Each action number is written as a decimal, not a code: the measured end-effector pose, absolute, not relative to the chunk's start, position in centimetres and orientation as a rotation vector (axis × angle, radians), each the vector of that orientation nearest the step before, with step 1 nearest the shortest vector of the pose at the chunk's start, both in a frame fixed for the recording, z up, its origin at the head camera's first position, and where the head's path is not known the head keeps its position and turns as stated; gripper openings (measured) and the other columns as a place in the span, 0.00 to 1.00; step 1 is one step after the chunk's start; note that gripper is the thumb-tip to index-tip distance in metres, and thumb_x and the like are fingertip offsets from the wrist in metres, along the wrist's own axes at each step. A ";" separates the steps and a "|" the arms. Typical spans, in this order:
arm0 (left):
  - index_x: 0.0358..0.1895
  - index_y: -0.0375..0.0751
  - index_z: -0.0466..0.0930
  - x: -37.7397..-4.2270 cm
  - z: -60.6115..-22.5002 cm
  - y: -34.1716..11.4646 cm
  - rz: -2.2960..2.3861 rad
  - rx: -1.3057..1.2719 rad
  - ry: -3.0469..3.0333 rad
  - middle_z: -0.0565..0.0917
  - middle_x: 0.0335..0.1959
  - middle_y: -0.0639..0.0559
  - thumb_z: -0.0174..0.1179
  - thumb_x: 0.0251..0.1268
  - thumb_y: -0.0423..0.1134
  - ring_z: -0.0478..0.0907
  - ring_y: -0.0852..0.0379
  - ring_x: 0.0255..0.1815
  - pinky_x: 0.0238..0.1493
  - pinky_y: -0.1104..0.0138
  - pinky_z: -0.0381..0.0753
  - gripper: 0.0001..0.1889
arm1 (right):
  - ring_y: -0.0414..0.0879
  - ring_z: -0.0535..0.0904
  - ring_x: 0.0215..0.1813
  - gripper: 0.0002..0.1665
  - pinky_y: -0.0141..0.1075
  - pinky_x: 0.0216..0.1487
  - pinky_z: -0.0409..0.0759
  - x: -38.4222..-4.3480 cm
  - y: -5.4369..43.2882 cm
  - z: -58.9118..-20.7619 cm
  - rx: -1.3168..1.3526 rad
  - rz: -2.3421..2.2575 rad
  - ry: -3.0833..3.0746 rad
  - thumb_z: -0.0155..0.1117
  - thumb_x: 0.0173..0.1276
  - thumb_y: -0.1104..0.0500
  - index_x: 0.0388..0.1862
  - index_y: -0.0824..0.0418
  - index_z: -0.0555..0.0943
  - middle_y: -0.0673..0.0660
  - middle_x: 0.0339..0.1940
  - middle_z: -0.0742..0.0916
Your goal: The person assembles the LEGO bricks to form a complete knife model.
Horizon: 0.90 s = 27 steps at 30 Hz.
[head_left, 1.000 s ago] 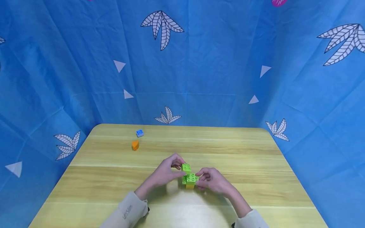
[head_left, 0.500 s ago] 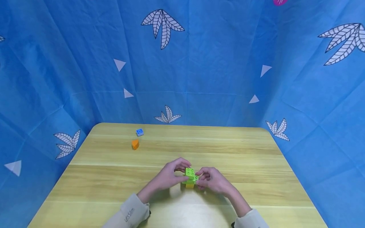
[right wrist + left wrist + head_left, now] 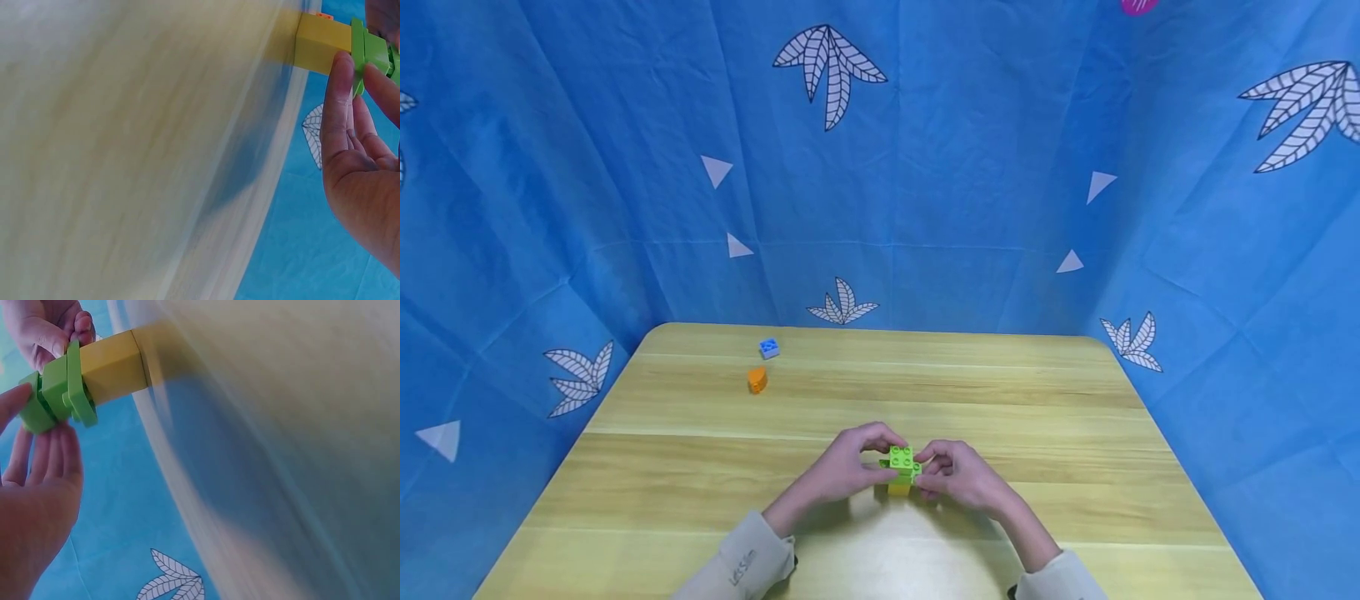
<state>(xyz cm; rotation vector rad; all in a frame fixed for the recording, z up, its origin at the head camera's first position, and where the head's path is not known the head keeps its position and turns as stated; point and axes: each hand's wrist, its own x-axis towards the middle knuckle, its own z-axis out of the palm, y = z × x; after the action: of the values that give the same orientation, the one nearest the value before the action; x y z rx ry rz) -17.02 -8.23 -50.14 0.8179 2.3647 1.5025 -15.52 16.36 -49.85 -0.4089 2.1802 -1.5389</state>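
Stacking looks partway done: my left hand (image 3: 852, 465) pinches the top green brick (image 3: 900, 457), my right hand (image 3: 958, 477) the green plate (image 3: 77, 384). Blue block (image 3: 769, 348), orange piece (image 3: 757, 381) lie unattached.

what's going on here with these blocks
A person has both hands on a small stack of blocks standing on a wooden table. The left hand pinches the top green block, while the right hand holds the wide green piece lower down. Between those sits another green block, and a yellow block is at the bottom. Whether the top one is fully pressed down is hard to tell. An orange piece and a blue block lie apart, farther off to the left.
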 end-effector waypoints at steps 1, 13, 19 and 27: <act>0.56 0.53 0.83 -17.0 -50.1 -8.2 1.492 0.820 2.375 0.86 0.54 0.60 0.73 0.62 0.34 0.82 0.59 0.55 0.69 0.52 0.78 0.20 | 0.55 0.88 0.37 0.22 0.42 0.39 0.89 -15.5 16.4 -49.9 -0.408 -1.536 2.183 0.70 0.69 0.65 0.58 0.72 0.78 0.65 0.38 0.89; 0.57 0.55 0.83 -16.8 -50.2 -8.2 1.424 0.842 2.458 0.85 0.54 0.64 0.73 0.62 0.36 0.81 0.61 0.56 0.67 0.58 0.79 0.20 | 0.57 0.88 0.38 0.22 0.43 0.40 0.89 -15.5 16.3 -50.1 -0.415 -1.545 2.186 0.70 0.69 0.65 0.58 0.73 0.77 0.65 0.38 0.89; 0.57 0.56 0.83 -16.7 -50.5 -8.3 1.428 0.824 2.453 0.85 0.54 0.65 0.73 0.62 0.38 0.81 0.62 0.55 0.67 0.58 0.80 0.20 | 0.57 0.88 0.38 0.22 0.42 0.40 0.89 -15.5 16.3 -50.2 -0.419 -1.550 2.179 0.70 0.69 0.65 0.59 0.73 0.77 0.66 0.39 0.89; 0.57 0.55 0.84 -16.5 -50.2 -8.3 1.395 0.826 2.498 0.86 0.53 0.64 0.74 0.62 0.38 0.81 0.60 0.56 0.65 0.58 0.81 0.20 | 0.54 0.88 0.36 0.22 0.41 0.38 0.89 -15.6 16.3 -50.2 -0.442 -1.508 2.208 0.71 0.69 0.63 0.57 0.72 0.78 0.63 0.37 0.89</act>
<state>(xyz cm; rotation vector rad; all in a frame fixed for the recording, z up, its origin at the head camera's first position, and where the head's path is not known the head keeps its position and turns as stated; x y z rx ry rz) -16.51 -8.27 -50.22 0.8264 2.4980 1.3948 -15.56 16.32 -50.18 -0.4415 2.2084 -1.5081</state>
